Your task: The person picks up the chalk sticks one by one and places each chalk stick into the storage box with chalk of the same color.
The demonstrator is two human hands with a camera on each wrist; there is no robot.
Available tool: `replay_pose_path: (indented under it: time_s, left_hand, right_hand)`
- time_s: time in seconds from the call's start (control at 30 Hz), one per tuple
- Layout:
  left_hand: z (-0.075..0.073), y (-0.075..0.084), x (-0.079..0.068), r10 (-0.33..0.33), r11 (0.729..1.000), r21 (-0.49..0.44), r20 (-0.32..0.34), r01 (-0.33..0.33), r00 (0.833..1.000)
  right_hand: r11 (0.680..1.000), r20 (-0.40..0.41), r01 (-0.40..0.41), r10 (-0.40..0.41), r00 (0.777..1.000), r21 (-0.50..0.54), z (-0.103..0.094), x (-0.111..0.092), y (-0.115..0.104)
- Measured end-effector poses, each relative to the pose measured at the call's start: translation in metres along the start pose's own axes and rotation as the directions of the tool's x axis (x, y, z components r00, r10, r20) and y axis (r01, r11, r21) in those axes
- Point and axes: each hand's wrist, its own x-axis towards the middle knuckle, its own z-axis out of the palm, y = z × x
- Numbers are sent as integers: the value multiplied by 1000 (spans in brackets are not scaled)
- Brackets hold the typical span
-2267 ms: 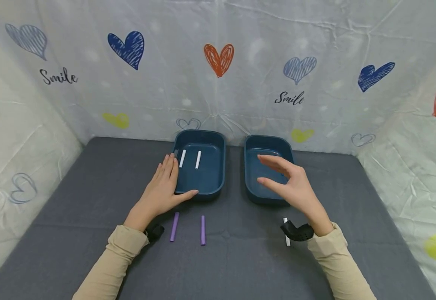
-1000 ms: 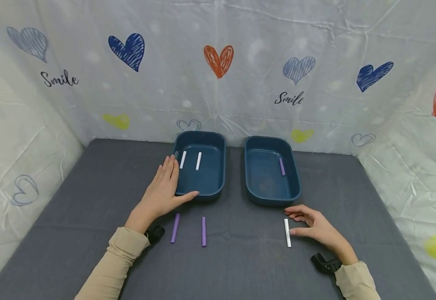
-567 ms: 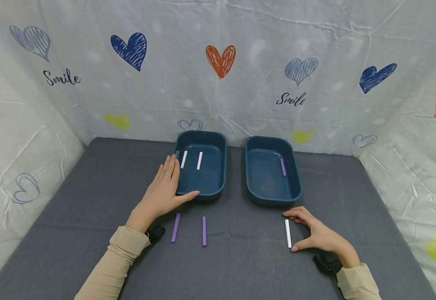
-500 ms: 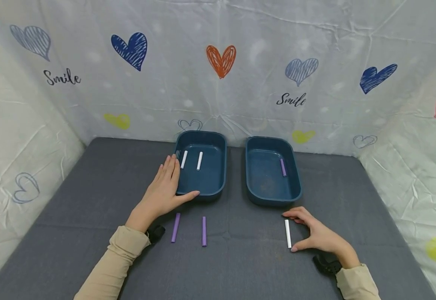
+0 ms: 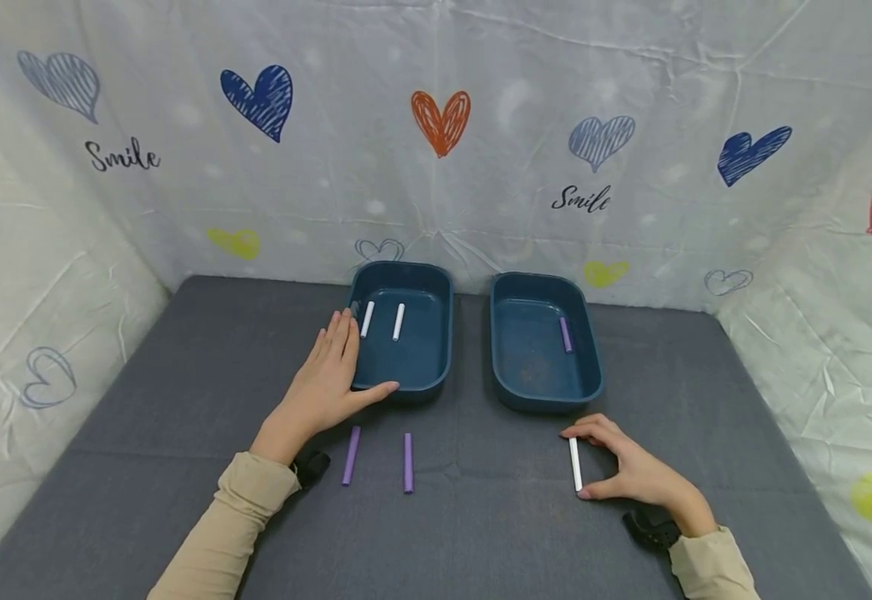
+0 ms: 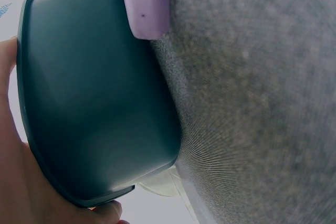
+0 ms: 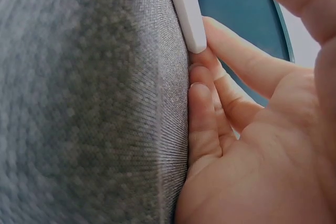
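Note:
My right hand [image 5: 634,468] pinches a white chalk stick [image 5: 574,465] end to end between fingers and thumb at the tablecloth, in front of the right tray. In the right wrist view, one end of this white chalk [image 7: 188,17] meets the fingers. My left hand [image 5: 319,387] rests on the left blue tray [image 5: 443,342], straight fingers along its left side and thumb at the front rim. Two white chalk sticks [image 5: 398,322] lie inside that tray. The right blue tray [image 5: 533,400] holds one purple chalk stick [image 5: 565,334].
Two purple chalk sticks [image 5: 408,463] lie on the grey tablecloth [image 5: 473,533] in front of the left tray. Behind the trays hangs a white curtain [image 5: 346,167] printed with hearts.
A purple chalk stick now shows in the right tray where my right hand was. That hand came down to the white chalk, and its thumb and fingers closed on the ends. The left hand stayed.

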Motion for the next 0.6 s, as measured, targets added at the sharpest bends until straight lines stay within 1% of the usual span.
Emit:
replay_pose_path:
  time_s: [0.1, 0.33, 0.43, 0.6]
  left_hand:
    - [0, 0, 0, 1, 1000, 0, -4, -1, 1000]
    - [0, 0, 0, 3, 1000, -3, 2, -3, 1000]
    - [-2, 0, 0, -2, 1000, -2, 6, 2, 1000]
    - [0, 1, 1, 4, 1000, -8, 4, -4, 1000]
  right_hand:
    - [1000, 0, 1, -1, 1000, 0, 1, -1, 0]
    - [1000, -4, 30, -30, 1000, 6, 0, -2, 2]
    - [1000, 6, 23, -23, 1000, 11, -1, -1, 0]
    - [1000, 2, 7, -7, 1000, 2, -5, 0, -5]
